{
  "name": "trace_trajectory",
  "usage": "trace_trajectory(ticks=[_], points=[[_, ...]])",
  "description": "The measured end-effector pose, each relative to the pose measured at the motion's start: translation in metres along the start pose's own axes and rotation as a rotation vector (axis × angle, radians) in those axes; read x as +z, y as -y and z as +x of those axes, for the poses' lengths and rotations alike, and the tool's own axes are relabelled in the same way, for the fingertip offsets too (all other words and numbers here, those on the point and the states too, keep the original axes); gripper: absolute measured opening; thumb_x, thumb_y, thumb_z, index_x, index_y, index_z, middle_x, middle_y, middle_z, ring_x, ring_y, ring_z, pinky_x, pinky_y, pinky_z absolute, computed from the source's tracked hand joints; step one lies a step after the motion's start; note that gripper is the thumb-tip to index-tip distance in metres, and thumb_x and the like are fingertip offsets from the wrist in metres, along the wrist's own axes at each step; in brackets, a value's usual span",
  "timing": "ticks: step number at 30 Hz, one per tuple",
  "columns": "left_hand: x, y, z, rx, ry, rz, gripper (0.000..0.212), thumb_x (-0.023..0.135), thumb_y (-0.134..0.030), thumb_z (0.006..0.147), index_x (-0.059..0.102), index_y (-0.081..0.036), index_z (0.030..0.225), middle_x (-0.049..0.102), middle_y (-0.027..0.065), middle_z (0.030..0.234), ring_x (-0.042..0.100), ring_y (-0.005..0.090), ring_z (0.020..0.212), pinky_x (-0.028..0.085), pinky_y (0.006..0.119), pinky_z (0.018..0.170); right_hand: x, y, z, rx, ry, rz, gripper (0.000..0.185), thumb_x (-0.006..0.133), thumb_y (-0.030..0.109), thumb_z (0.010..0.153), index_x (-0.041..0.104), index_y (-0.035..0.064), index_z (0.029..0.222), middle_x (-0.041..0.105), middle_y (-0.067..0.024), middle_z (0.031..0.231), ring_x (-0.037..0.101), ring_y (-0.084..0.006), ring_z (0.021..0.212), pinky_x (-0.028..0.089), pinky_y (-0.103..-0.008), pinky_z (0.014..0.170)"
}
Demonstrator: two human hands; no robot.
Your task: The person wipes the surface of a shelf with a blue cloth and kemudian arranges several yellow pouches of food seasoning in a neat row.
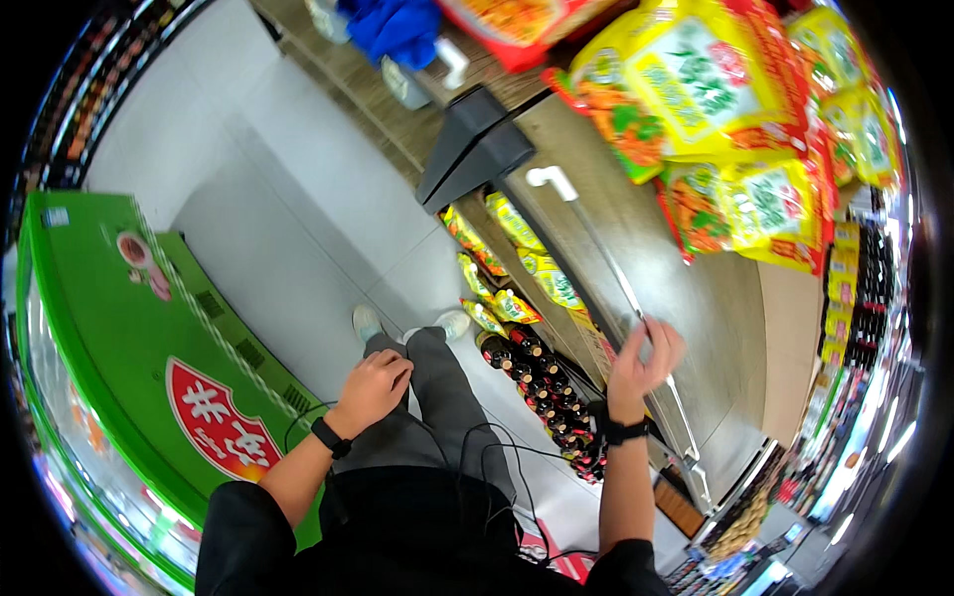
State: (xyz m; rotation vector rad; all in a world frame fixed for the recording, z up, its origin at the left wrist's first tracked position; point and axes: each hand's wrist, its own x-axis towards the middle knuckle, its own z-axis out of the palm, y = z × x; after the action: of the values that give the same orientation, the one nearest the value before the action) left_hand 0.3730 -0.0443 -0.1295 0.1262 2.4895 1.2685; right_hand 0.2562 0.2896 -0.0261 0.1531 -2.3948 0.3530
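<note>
My right hand (647, 361) has its fingers closed around a thin metal rail (607, 257). The rail runs along the shelf's front edge and has a white plastic elbow (551, 179) at its far end. Beneath the rail lies a wood-grain shelf board (708, 328). My left hand (378, 386) hangs over my thigh, its fingers curled; nothing shows in it, though the palm is hidden. On the shelf beyond my right hand, large yellow-and-red plastic food bags (708, 82) are piled up. A dark grey angular corner piece (481, 145) sits at the shelf's far corner.
Below the shelf stand several dark bottles (544, 387) and smaller yellow bags (551, 279). A green chest freezer (112, 320) stands at my left. Black cables (514, 447) loop before my waist. A red bag (514, 30) and blue cloth (391, 30) lie farther off.
</note>
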Motion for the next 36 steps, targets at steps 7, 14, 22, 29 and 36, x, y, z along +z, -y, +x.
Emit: trace_trajectory(ticks=[7, 14, 22, 29, 36], points=[[0.047, 0.058, -0.02, -0.147, -0.029, -0.096, 0.011, 0.064, -0.006, 0.086, 0.067, -0.003, 0.096, 0.064, 0.0124, 0.095, 0.062, 0.0349, 0.09, 0.05, 0.042, 0.079, 0.093, 0.02, -0.184, 0.165, 1.038, 0.351, 0.023, 0.072, 0.005, 0.08, 0.063, 0.0028, 0.101, 0.064, -0.0103, 0.086, 0.062, -0.0259, 0.08, 0.047, -0.0373, 0.074], [0.087, 0.103, -0.026, -0.306, -0.162, -0.088, 0.015, 0.067, -0.001, 0.081, 0.068, -0.002, 0.096, 0.064, 0.0104, 0.096, 0.061, 0.0314, 0.085, 0.049, 0.039, 0.076, 0.233, -0.113, -0.399, 0.632, 1.481, -0.046, 0.037, 0.07, 0.024, 0.083, 0.059, 0.0019, 0.111, 0.06, -0.0239, 0.112, 0.059, -0.0406, 0.106, 0.049, -0.0491, 0.088], [0.13, 0.121, -0.048, -0.459, -0.1, -0.052, 0.018, 0.068, 0.0, 0.079, 0.069, -0.003, 0.097, 0.064, 0.0096, 0.1, 0.061, 0.0302, 0.087, 0.048, 0.039, 0.076, 0.322, -0.16, -0.45, 0.339, 1.618, -0.295, 0.025, 0.061, 0.03, 0.088, 0.069, 0.0063, 0.093, 0.07, -0.0173, 0.096, 0.067, -0.0371, 0.092, 0.052, -0.05, 0.079], [0.094, 0.086, -0.041, -0.371, -0.093, 0.009, 0.018, 0.069, -0.002, 0.079, 0.069, -0.003, 0.097, 0.064, 0.0089, 0.1, 0.061, 0.03, 0.087, 0.048, 0.039, 0.075, 0.304, -0.092, -0.427, -0.171, 1.513, -0.094, 0.01, 0.062, 0.01, 0.077, 0.07, 0.0078, 0.072, 0.068, -0.0141, 0.08, 0.067, -0.0333, 0.077, 0.051, -0.048, 0.065], [0.01, 0.02, -0.04, -0.227, -0.157, 0.124, 0.022, 0.069, -0.003, 0.079, 0.066, -0.002, 0.1, 0.063, 0.0123, 0.105, 0.06, 0.0328, 0.093, 0.048, 0.042, 0.082, 0.183, 0.03, -0.279, -0.317, 1.408, 0.33, 0.008, 0.061, 0.008, 0.071, 0.069, 0.0098, 0.072, 0.065, -0.011, 0.076, 0.063, -0.0312, 0.078, 0.046, -0.0474, 0.068]])
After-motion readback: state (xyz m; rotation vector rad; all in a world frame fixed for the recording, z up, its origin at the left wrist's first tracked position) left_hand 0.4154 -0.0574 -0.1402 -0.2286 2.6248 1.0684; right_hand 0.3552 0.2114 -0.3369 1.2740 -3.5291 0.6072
